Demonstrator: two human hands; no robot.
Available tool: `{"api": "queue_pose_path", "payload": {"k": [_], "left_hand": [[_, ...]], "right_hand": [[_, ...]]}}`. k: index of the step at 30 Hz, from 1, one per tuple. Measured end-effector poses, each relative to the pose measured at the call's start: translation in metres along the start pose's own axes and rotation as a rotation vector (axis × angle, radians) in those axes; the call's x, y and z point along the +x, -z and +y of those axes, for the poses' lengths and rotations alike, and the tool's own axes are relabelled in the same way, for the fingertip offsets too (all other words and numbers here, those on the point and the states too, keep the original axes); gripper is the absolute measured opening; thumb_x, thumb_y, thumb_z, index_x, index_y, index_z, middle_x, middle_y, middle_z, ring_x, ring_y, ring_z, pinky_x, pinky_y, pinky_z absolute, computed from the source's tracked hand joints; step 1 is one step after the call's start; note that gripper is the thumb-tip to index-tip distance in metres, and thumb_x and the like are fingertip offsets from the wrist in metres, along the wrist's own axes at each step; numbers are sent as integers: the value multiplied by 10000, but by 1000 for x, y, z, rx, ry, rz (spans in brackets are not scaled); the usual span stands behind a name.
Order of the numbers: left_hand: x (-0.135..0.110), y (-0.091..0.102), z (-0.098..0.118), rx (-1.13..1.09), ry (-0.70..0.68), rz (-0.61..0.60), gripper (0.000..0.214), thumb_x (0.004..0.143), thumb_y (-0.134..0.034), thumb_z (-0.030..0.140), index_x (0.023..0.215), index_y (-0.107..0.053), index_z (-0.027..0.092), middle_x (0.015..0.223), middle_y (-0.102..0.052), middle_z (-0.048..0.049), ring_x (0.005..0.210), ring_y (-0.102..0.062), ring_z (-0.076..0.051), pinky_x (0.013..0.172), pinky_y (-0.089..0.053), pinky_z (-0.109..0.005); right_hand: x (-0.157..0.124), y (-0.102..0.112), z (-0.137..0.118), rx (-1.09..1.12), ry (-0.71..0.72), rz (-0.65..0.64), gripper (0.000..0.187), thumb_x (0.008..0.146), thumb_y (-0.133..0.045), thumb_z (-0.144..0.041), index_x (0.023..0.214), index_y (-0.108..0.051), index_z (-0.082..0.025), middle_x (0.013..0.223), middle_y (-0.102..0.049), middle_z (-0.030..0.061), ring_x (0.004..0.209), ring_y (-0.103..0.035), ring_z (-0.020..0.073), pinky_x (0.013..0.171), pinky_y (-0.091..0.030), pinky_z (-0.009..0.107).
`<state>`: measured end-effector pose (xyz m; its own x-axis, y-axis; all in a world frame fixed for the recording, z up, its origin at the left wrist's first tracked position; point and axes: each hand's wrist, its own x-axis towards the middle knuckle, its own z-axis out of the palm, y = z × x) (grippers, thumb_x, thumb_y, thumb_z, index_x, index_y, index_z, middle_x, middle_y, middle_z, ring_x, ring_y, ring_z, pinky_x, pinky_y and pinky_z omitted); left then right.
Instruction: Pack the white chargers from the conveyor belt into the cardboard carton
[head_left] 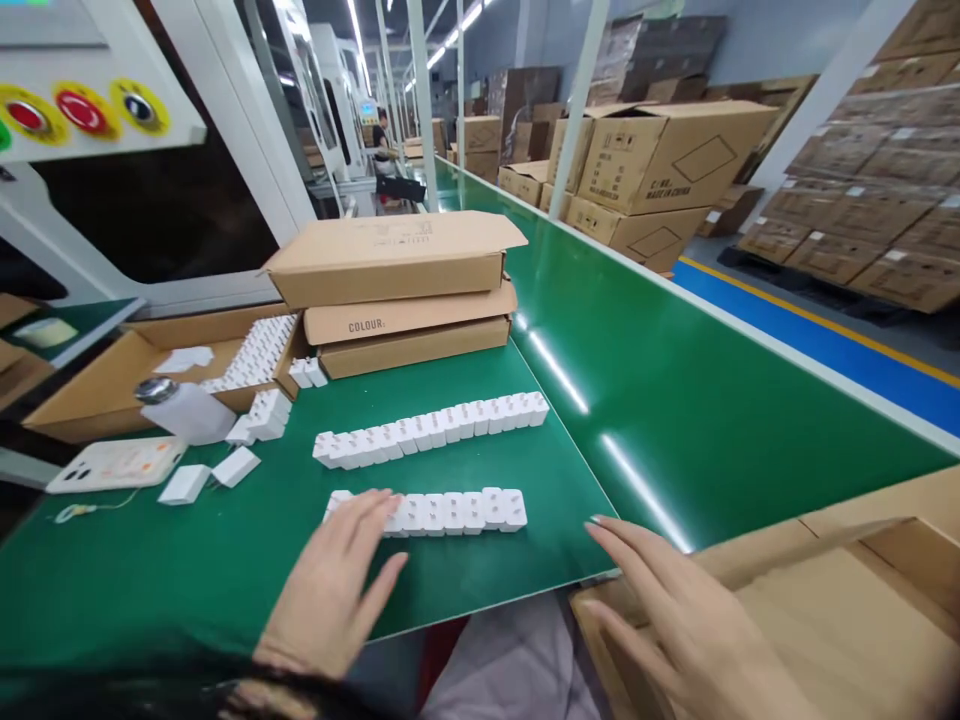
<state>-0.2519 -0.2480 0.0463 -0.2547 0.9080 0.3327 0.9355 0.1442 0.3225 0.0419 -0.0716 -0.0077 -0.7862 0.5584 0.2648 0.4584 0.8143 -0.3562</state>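
Observation:
Two rows of white plug chargers stand side by side with their metal pins up on the green table (465,580). My left hand (330,575) lies over the left end of the near charger row (454,513), fingers stretched and thumb apart, hiding some of the chargers. Whether its fingertips touch them I cannot tell. The far charger row (431,430) runs at a slight slant behind it. My right hand (667,600) is open with nothing in it, right of the near row, above the table's corner and an open cardboard box (847,600).
Stacked flat cartons (405,260) stand at the back. Left are an open carton of chargers (97,390), a white bottle (187,410), a phone (116,465) and loose chargers (236,466). A green conveyor belt (675,370) runs along the right. A person (382,140) is far off.

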Motion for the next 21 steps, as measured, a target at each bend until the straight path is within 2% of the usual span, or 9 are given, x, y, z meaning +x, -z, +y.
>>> {"api": "queue_pose_path", "payload": {"k": [1, 3, 5, 8, 10, 13, 17, 21], "left_hand": [[-2, 6, -19, 51, 2, -9, 453, 903, -512, 385, 1340, -509, 267, 1310, -606, -73, 1202, -571, -291, 1028, -473, -440], [-4, 12, -50, 80, 36, -28, 506, 873, -534, 413, 1346, -508, 235, 1339, -581, -99, 1237, -537, -314, 1036, -451, -463], [-1, 11, -71, -4, 97, -107, 501, 837, -555, 386, 1313, -538, 230, 1329, -593, -97, 1209, -559, -312, 1007, -471, -456], [11, 7, -82, -256, 217, -350, 493, 784, -581, 318, 1270, -562, 242, 1277, -637, -72, 1107, -628, -268, 897, -542, -381], [22, 5, -79, -339, 282, -444, 483, 751, -599, 278, 1231, -589, 236, 1265, -646, -70, 1110, -626, -256, 910, -535, -363], [35, 4, -69, -289, 318, -459, 408, 706, -591, 220, 1108, -655, 226, 1225, -665, -68, 1145, -599, -267, 1025, -458, -394], [41, 4, -51, -252, 327, -486, 350, 674, -575, 200, 1006, -680, 230, 1128, -705, -61, 1078, -627, -275, 1018, -459, -397], [43, -9, -21, -294, 295, -498, 368, 676, -579, 191, 1027, -676, 241, 1117, -711, -45, 1070, -631, -260, 994, -473, -382]], "right_hand": [[24, -3, -9, -65, 145, -8, 547, 900, -549, -440, 1395, -402, -261, 1315, -626, 160, 1142, -627, 354, 874, -583, 512], [68, -11, -25, -184, 339, -59, 518, 900, -562, -428, 1314, -472, -129, 1281, -630, 219, 1141, -618, 362, 887, -562, 481], [99, -20, -38, -227, 448, -109, 513, 891, -584, -455, 1257, -514, -102, 1191, -670, 198, 1066, -645, 336, 803, -567, 418], [122, -37, -45, -238, 502, -132, 460, 900, -558, -509, 1163, -571, -133, 908, -711, 98, 757, -680, 254, 524, -485, 323], [127, -49, -43, -244, 532, -134, 461, 911, -508, -562, 1084, -600, -145, 767, -679, 62, 595, -639, 216, 410, -355, 300], [129, -64, -36, -246, 573, -118, 539, 926, -408, -629, 1040, -613, -144, 719, -662, 67, 524, -612, 198, 378, -249, 295], [124, -66, -22, -240, 619, -81, 571, 974, -292, -593, 1009, -626, -130, 657, -641, 53, 495, -601, 186, 391, -261, 302], [104, -46, 5, -241, 638, -60, 535, 1003, -264, -519, 989, -627, -125, 661, -643, 47, 492, -597, 180, 417, -335, 315]]}}
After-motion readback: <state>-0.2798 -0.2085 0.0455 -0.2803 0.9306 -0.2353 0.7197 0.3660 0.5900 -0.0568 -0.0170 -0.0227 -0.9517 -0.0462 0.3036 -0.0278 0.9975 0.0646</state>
